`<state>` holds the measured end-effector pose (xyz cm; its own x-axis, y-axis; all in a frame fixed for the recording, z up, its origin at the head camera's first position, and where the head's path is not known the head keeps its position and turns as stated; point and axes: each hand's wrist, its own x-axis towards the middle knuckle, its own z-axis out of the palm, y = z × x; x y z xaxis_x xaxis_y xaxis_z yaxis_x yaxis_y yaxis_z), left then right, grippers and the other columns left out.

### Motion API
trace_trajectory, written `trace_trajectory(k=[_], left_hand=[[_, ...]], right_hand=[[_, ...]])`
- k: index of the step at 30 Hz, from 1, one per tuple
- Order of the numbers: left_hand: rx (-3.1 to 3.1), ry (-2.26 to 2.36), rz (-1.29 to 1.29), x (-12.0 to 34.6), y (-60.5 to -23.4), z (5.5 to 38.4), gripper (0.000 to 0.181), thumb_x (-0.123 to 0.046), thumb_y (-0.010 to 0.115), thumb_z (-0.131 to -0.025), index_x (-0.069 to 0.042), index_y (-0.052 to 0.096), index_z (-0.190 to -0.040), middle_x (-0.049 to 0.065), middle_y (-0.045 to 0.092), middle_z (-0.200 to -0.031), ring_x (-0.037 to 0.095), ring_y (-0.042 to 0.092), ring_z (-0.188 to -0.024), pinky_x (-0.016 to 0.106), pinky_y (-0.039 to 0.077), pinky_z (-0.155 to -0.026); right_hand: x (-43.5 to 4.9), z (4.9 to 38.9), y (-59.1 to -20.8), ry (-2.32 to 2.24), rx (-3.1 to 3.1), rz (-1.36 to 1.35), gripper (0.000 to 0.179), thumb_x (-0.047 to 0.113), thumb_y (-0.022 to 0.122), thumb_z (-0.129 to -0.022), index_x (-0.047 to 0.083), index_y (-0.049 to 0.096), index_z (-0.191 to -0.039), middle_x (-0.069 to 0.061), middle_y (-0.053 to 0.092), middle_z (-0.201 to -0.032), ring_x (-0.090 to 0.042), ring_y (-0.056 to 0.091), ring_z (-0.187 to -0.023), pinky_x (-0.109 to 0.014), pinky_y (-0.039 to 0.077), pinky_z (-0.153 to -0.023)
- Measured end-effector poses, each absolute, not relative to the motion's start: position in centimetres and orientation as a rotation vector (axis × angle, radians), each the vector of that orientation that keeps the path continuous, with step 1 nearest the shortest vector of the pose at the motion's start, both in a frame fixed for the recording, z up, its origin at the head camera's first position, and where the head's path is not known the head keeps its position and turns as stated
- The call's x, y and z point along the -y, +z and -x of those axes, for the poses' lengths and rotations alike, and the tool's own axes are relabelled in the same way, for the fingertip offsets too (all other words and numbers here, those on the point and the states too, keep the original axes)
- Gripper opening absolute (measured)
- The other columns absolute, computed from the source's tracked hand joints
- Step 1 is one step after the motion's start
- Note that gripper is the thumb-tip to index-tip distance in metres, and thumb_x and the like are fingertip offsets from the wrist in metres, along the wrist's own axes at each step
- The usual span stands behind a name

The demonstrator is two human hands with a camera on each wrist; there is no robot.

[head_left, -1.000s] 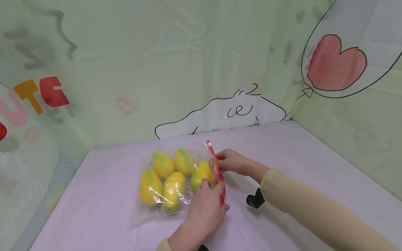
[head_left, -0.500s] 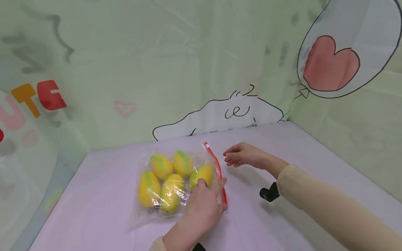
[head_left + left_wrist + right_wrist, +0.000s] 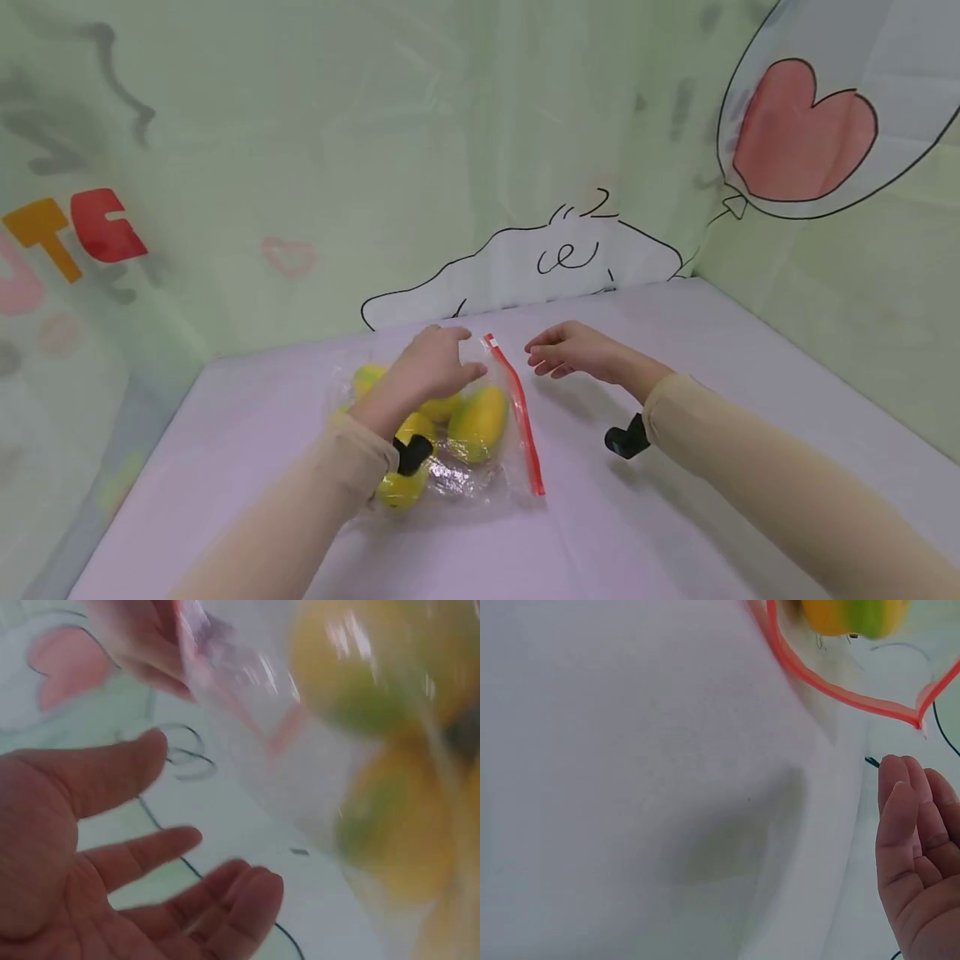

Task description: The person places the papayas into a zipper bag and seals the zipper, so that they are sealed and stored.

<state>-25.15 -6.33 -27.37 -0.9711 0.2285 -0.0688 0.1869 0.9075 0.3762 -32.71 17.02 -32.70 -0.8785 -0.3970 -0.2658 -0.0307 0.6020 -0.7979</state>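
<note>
A clear plastic bag (image 3: 491,485) with a red zip strip (image 3: 522,408) along its right edge lies on the table, holding several yellow-green mangoes (image 3: 477,423). Over the bag's far part is my left hand (image 3: 433,360), its thumb and fingers spread and nothing in its grasp; this hand and its forearm hide some of the fruit. My right hand (image 3: 581,350) hovers just right of the strip's far end, fingers relaxed and slightly bent. In the right wrist view that hand (image 3: 922,862) is apart from the strip's pointed corner (image 3: 915,716).
A pale lilac cloth (image 3: 585,533) covers the table. Behind it stands a light green fabric wall (image 3: 337,167) with printed drawings, and another such wall (image 3: 840,333) closes the right side. A small black device (image 3: 628,437) sits under each wrist.
My right hand has let go of the red strip and drawn off to the right. My left hand has lifted from the strip's near part and moved to the far side above the bag.
</note>
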Motion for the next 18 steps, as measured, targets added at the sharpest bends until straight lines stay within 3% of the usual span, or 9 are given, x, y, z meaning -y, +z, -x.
trace_trajectory(k=[8, 13, 18], left_hand=[[-2.764, 0.455, -0.285, 8.1, -28.2, 32.7, 0.062, -0.043, 0.061, -0.1, -0.005, 0.05, -0.148, 0.013, 0.053, -0.152, 0.03, 0.05, -0.14, 0.045, 0.038, -0.12], [-2.658, 0.478, -0.329, 7.8, -28.2, 34.9, 0.057, -0.045, 0.06, -0.101, -0.01, 0.056, -0.146, 0.009, 0.055, -0.151, 0.029, 0.049, -0.141, 0.048, 0.038, -0.119], [-2.58, 0.485, -0.41, 6.7, -28.7, 36.3, 0.045, -0.034, 0.059, -0.102, -0.01, 0.062, -0.14, 0.009, 0.063, -0.141, 0.029, 0.057, -0.132, 0.046, 0.045, -0.114]], right_hand=[[-14.5, 34.6, -32.6, -1.145, -2.433, 0.341, 0.045, 0.026, 0.057, -0.104, 0.002, 0.056, -0.142, -0.018, 0.065, -0.136, -0.029, 0.066, -0.122, -0.041, 0.054, -0.104], [-13.2, 35.6, -32.8, -1.128, -2.426, 0.376, 0.042, 0.025, 0.059, -0.103, 0.003, 0.06, -0.139, -0.015, 0.067, -0.133, -0.03, 0.067, -0.12, -0.041, 0.056, -0.1], [-12.5, 36.2, -32.7, -1.139, -2.424, 0.388, 0.04, 0.023, 0.058, -0.103, 0.002, 0.062, -0.137, -0.015, 0.07, -0.128, -0.028, 0.069, -0.116, -0.042, 0.056, -0.1]])
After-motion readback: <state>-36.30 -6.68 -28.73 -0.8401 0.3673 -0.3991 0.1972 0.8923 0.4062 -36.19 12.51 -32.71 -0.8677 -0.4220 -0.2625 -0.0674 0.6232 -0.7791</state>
